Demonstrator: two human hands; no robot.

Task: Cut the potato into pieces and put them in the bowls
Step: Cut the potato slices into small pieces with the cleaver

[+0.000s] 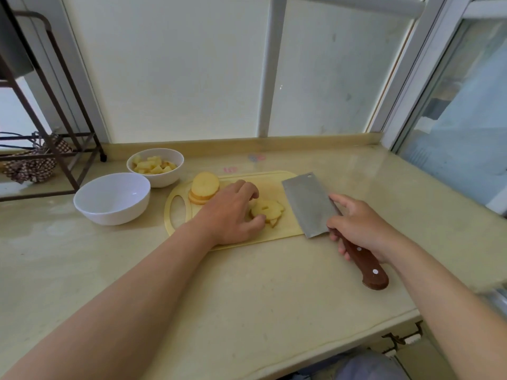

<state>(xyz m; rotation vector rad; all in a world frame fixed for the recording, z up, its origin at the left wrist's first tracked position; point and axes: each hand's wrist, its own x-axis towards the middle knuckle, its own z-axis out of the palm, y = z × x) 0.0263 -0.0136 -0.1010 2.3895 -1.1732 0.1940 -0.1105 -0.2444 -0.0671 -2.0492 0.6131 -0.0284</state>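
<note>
Gathering looks like the step in hand, judged from the head view: the left hand (233, 212) curls fingers and thumb round a small heap of cut potato pieces (267, 211) on the yellow cutting board (274, 182). The right hand (359, 229) grips the wooden handle of the cleaver (307, 204), whose blade is turned broad side up over the board's right edge, apart from the heap. Whether it rests on the board or hangs just above it I cannot tell.

The next move probably calls for a firm, cupped lift of the heap, carried left to a bowl without shedding bits. The far bowl (175, 176) already holds pieces, while the near bowl (109, 212) shows none. A stack of slices (204, 187) waits uncut at the board's far left corner, right on the way to the bowls, so the hand should pass over it. A metal rack (68, 149) with a checked cloth (33, 165) stands at the worktop (247, 283) edge beyond the bowls, out of the path
</note>
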